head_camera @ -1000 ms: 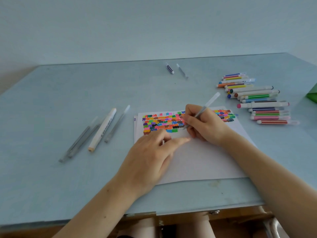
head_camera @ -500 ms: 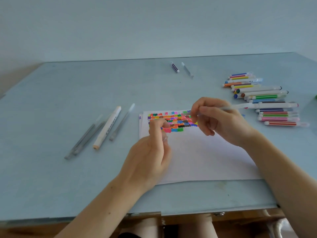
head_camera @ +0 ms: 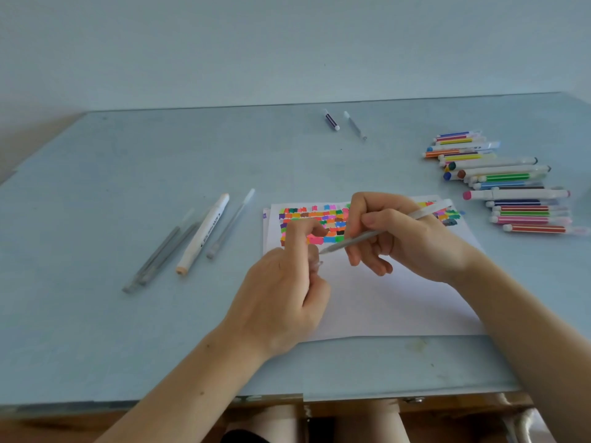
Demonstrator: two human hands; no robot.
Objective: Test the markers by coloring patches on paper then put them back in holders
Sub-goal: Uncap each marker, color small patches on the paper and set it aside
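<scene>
Changed since a second ago: right hand (head_camera: pixel 406 238) has lifted off the paper (head_camera: pixel 383 298), where it was colouring; left hand (head_camera: pixel 287 282) has risen from pressing the sheet flat and now meets it in the air.

Right hand: closed round a clear-barrelled pen (head_camera: pixel 383 227), tip pointing down-left toward the left hand, just short of it.

Left hand: curled, fingertips pinching a small clear piece (head_camera: pixel 319 264), apparently the cap (too small to be sure).

Paper: on the desk (head_camera: pixel 128 330), colour patches (head_camera: pixel 315 225) filling its upper part, lower part bare.

Step in hand, as judged: recapping after a test patch. Next move calls for lining tip and cap on one axis, then pressing them together.

Also present: striped markers (head_camera: pixel 511 187) heaped at right; grey pens and a white marker (head_camera: pixel 204 233) at left; two loose pens (head_camera: pixel 345 124) far back. No holder in view.
</scene>
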